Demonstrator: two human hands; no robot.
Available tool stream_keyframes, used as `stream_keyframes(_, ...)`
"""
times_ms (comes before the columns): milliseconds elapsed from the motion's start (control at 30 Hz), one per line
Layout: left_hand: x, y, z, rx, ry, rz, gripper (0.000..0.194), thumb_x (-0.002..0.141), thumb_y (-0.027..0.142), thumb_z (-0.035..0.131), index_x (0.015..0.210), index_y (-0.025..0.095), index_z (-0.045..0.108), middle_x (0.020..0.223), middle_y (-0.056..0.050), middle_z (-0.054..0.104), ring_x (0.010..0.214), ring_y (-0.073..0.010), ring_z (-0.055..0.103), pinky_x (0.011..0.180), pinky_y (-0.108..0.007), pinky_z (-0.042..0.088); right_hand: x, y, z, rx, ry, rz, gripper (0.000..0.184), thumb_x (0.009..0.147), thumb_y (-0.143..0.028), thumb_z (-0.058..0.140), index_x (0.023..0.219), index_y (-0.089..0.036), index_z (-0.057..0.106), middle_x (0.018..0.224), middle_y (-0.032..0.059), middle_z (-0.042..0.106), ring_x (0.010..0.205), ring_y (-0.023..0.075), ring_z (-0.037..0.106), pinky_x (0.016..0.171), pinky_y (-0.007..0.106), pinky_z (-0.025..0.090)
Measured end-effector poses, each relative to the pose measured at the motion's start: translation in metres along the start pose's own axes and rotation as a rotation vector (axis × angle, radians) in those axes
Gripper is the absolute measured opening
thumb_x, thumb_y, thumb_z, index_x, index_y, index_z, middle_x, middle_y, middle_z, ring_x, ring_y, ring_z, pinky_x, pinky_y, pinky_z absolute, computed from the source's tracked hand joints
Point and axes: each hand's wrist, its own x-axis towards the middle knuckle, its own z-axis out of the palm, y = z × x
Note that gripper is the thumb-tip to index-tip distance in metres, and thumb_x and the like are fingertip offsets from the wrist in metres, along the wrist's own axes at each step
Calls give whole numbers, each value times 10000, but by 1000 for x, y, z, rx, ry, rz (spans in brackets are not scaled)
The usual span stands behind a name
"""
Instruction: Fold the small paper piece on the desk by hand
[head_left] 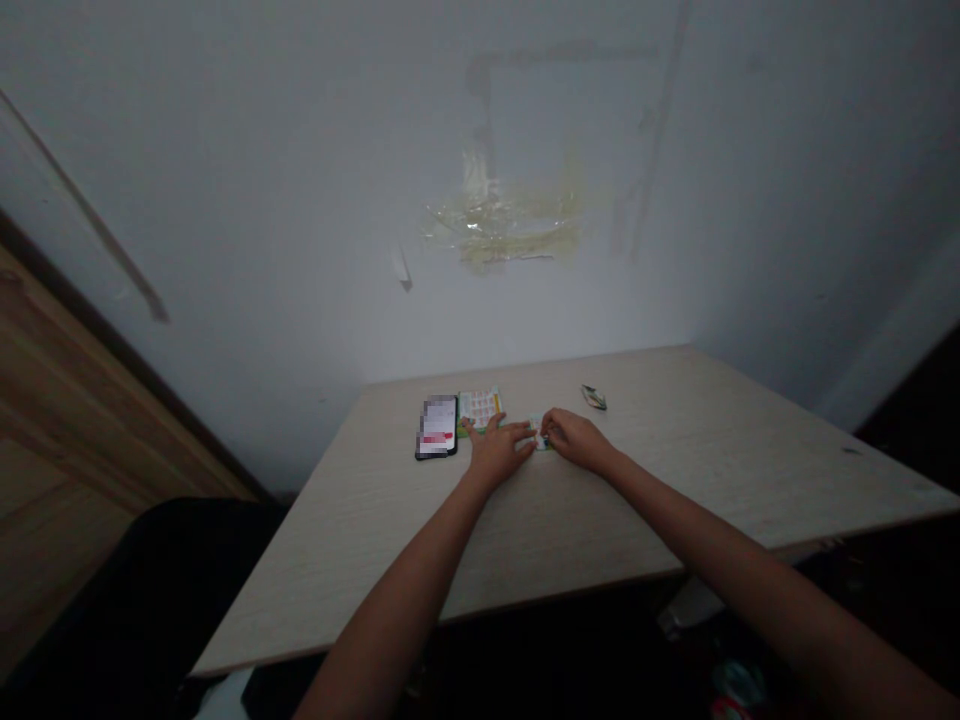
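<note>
My left hand [496,455] lies on the table with its fingers spread. Its fingertips reach the left edge of a small pale printed card [541,446], while its thumb side overlaps a printed sheet [480,403] with rows of small pictures and a green and yellow border. Over the card's right side, my right hand [576,438] is closed in a pinch. What those fingertips grip is too small and dark to make out. Just left of the sheet lies a phone [450,425] with a lit, partly blurred screen.
A small crumpled wrapper-like piece [594,397] rests on the pale wooden table [585,530], beyond my right hand. The wall behind carries shiny tape [510,225]. At the left are a dark chair-like shape [172,570] and a wooden panel [67,400].
</note>
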Motion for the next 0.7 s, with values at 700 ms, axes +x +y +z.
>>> stream_keyframes(700,-1,-4,2,-15,22,18,302,907,532,527,1178,505,660,1358,83,622,1395,-359,356,1068,-799,-42,-13,-6,-9,130,-40,-177,228,723,-56,509,864,-204,609,880,34,669,836,167,639,835,297,499)
